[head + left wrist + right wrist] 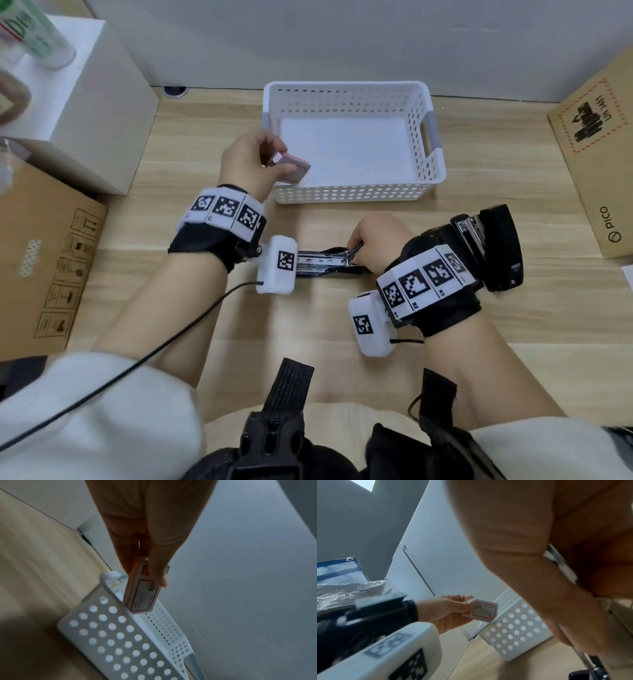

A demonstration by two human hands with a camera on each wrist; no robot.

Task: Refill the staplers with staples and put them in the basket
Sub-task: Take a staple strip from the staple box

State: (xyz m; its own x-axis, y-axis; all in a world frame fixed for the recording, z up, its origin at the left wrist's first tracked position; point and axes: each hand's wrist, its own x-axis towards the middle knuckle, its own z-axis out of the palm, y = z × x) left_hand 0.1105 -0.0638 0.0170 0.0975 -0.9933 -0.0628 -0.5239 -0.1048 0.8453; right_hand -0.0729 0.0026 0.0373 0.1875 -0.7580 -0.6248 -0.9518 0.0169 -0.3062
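Observation:
A black stapler (pixel 325 264) lies opened flat on the wooden table, its metal channel facing up. My right hand (pixel 370 245) is at its right end and pinches a strip of staples (pixel 354 251) over the channel; the strip (pixel 559 563) also shows between the fingers in the right wrist view. My left hand (pixel 255 164) is raised by the left front corner of the white perforated basket (pixel 356 195) and grips a small red-and-white staple box (pixel 291 168) (pixel 142 595) (pixel 482 610). A second black stapler (pixel 493 246) lies open behind my right wrist. I see nothing inside the basket.
Cardboard boxes stand at the left (pixel 44 263) and right (pixel 599 161) edges of the table. A white box (pixel 89 102) with a bottle on top stands at the back left. A grey wall closes the back behind the basket.

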